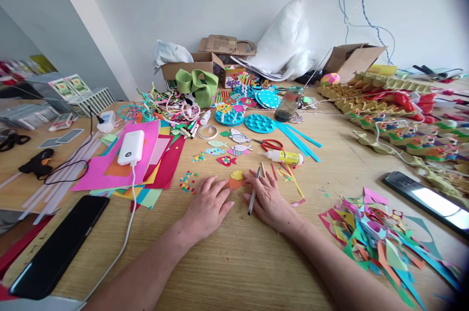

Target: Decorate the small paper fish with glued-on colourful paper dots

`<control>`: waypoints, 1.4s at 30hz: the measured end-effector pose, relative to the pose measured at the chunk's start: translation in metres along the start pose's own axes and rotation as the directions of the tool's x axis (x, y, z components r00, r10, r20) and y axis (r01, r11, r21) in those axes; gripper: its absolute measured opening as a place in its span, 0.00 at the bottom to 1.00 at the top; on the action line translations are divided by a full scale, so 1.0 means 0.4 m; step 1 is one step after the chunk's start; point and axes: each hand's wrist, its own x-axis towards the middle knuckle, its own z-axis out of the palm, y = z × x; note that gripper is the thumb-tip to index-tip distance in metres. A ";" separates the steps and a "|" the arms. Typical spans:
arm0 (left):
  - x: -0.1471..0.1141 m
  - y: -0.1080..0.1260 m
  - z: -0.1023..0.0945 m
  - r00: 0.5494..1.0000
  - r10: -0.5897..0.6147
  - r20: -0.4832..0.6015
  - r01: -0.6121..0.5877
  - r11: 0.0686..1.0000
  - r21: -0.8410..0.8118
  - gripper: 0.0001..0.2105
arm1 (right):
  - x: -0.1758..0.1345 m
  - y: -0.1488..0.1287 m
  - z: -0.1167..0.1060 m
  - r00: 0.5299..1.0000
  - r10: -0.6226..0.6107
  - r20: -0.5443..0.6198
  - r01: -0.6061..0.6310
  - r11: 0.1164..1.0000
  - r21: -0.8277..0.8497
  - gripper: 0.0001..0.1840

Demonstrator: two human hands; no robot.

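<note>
Between my hands lies a small yellow and orange paper fish (237, 176). My left hand (209, 206) rests on the table with its fingers spread, the fingertips at the fish's left edge. A grey pen (252, 196) is held in my right hand (270, 199), slanting across the fingers, while the fingertips touch the fish's right side. Just beyond are several decorated paper fish, among them a red one (226, 160) and a striped one (240, 150). Small coloured paper dots (188, 182) are scattered left of my left hand. Beyond my right hand lies a glue bottle (284, 156).
Red-handled scissors (269, 144) lie behind the glue. Coloured paper sheets (164, 164) and a white power bank (131, 147) sit left; a dark phone (60, 245) is nearer. Paper scraps (377, 233) and another phone (428, 198) occupy the right. A glass jar (289, 104) stands behind.
</note>
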 end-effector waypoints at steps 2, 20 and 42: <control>-0.001 0.001 0.002 1.000 -0.001 0.000 0.001 1.000 -0.002 0.17 | 0.000 -0.001 0.001 1.000 -0.002 -0.001 0.002 1.000 0.002 0.21; 0.002 0.003 0.003 1.000 0.004 -0.029 -0.005 0.998 -0.055 0.16 | 0.004 -0.030 -0.046 0.988 -0.154 -0.004 0.154 0.985 0.075 0.12; 0.000 0.004 -0.005 0.998 0.048 -0.029 -0.050 0.996 -0.068 0.13 | -0.002 -0.038 -0.050 0.960 0.159 -0.232 -0.062 0.925 0.374 0.15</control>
